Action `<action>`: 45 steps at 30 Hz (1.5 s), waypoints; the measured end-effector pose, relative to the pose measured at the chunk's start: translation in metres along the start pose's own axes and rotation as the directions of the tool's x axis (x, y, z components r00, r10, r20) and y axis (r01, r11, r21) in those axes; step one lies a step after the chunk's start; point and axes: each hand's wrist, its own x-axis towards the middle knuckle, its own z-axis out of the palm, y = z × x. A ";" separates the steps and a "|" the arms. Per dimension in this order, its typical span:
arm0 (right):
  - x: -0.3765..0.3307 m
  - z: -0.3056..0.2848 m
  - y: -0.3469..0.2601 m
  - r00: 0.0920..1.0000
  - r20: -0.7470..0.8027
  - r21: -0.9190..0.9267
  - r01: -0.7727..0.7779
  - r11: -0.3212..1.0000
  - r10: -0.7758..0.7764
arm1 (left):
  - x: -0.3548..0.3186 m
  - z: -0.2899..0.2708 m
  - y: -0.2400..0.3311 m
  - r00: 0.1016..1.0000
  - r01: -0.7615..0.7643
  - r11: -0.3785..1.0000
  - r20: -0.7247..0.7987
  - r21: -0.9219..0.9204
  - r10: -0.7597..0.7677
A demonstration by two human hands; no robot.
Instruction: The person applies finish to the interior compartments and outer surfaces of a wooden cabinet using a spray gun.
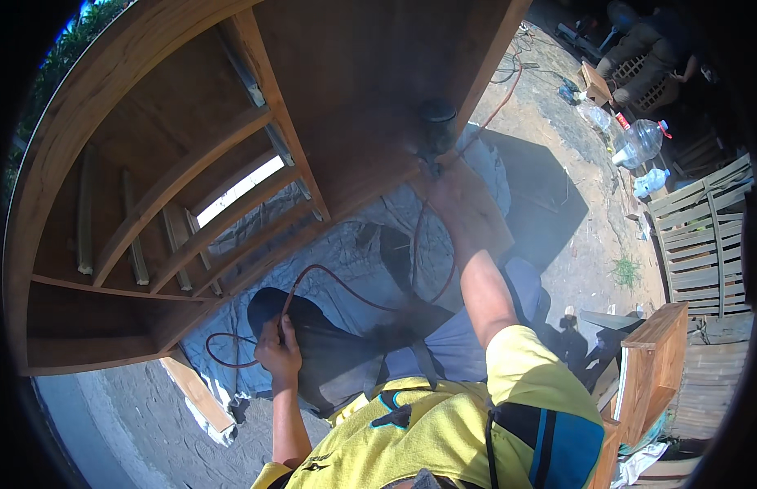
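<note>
My right hand (444, 189) grips a spray gun (436, 122) with a dark round cup on top, held inside the lower right part of a large brown wooden cabinet (338, 114). Haze hangs in the air around the gun. A thin red-brown hose (320, 269) loops across my lap and runs between my hands. My left hand (278, 350), beside my knee, is closed around this hose. Shade hides the fingers at the gun in part.
Crumpled sheeting (346, 253) covers the ground under the cabinet. A wooden drawer (651, 371) stands at right, near a slatted bamboo panel (704, 236). Beyond lie a clear plastic jug (639, 143) and a smaller bottle (651, 182). Another person (651, 53) sits at the far right.
</note>
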 end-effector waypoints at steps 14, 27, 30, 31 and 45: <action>0.089 0.009 0.026 0.988 -0.154 0.010 -0.017 1.000 0.019 | 0.002 0.009 0.013 0.998 -0.049 0.998 0.051 0.046 0.047; 0.020 0.065 -0.012 0.830 -0.400 0.074 0.451 0.889 -0.388 | 0.004 0.012 0.010 0.997 -0.058 0.996 0.044 0.072 0.055; -0.006 0.073 -0.041 0.965 -0.037 0.325 0.258 0.910 -0.260 | 0.012 0.014 0.016 0.991 -0.109 0.989 0.093 0.096 0.100; -0.012 0.070 -0.051 0.969 0.101 0.400 0.168 0.901 -0.225 | 0.015 0.012 0.020 0.984 -0.132 0.985 0.138 0.111 0.116; -0.049 -0.048 -0.134 0.926 0.375 0.532 -0.248 0.810 0.037 | 0.109 -0.154 0.164 0.687 -0.316 0.928 0.723 0.197 0.080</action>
